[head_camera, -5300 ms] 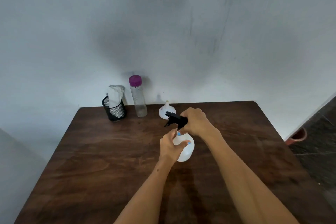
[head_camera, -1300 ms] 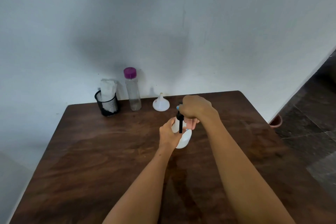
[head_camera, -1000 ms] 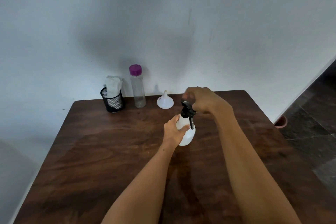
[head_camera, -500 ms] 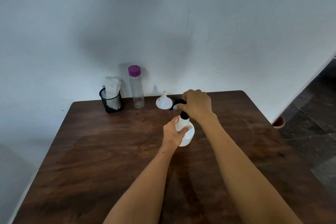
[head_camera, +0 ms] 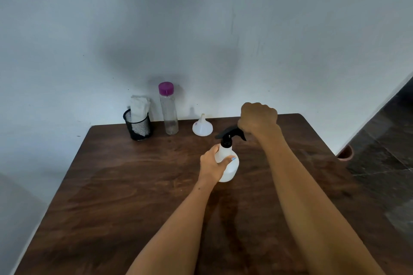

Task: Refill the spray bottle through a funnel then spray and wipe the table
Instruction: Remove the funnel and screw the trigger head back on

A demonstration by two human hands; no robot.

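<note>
Spray bottle (head_camera: 228, 163), white and round-bellied, stands upright on the counter (head_camera: 125, 185) a little back from the middle, and we hold it with both hands. Our left hand (head_camera: 211, 164) wraps its body from the left side, thumb across the front, fingers curled round the back. Our right hand (head_camera: 258, 118) is closed into a fist on the rear part of the black trigger head (head_camera: 229, 135), whose nozzle points left and whose collar sits on the bottle's neck; we cannot tell whether the head is screwed tight.

Just behind the bottle, near the counter's far edge, a white funnel (head_camera: 202, 127) rests mouth down with its spout pointing up. Left of it along the same edge stands a clear water bottle (head_camera: 169, 114) with a purple cap (head_camera: 166, 88). Further left, toward the far left corner, a black mesh cup (head_camera: 138, 126) holds a folded white cloth (head_camera: 138, 108) standing up out of it. A pale wall (head_camera: 201, 29) rises directly behind the far edge. Beyond the right edge lies dark floor (head_camera: 384, 140), with a brown pot (head_camera: 345, 153) partly visible.
</note>
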